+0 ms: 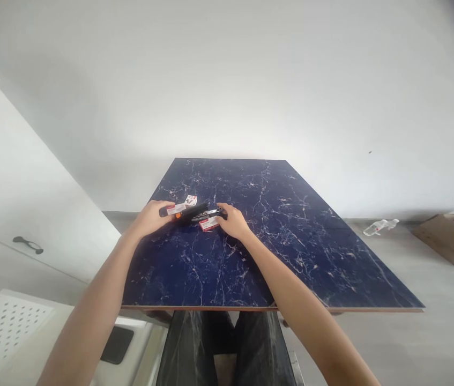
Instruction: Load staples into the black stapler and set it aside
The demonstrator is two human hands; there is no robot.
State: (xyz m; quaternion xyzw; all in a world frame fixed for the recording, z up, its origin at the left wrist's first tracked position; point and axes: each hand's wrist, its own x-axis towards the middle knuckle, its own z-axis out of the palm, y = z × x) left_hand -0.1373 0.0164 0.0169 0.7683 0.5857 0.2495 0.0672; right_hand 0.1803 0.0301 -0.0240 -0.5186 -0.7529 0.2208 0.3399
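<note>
On the dark blue marble-patterned table [230, 262], several small items sit close together between my two hands. My left hand [152, 217] is closed around the left end of a small white-and-red box [176, 209]; a dark end shows between its fingers. My right hand [232, 221] grips the right end of a black-and-silver stapler [206, 215], thumb and fingers on either side. A second white-and-red box [190, 201] is just behind, and another red-and-white box [209, 224] lies in front, beside my right thumb. A black item with an orange spot [188, 215] lies between the hands, its kind unclear.
A white cabinet [29, 177] with a dark handle stands at the left. Below it is a white perforated surface [5, 332]. On the floor to the right lie a clear plastic bottle [380, 227] and a cardboard box [444, 238]. A pale wall rises behind the table.
</note>
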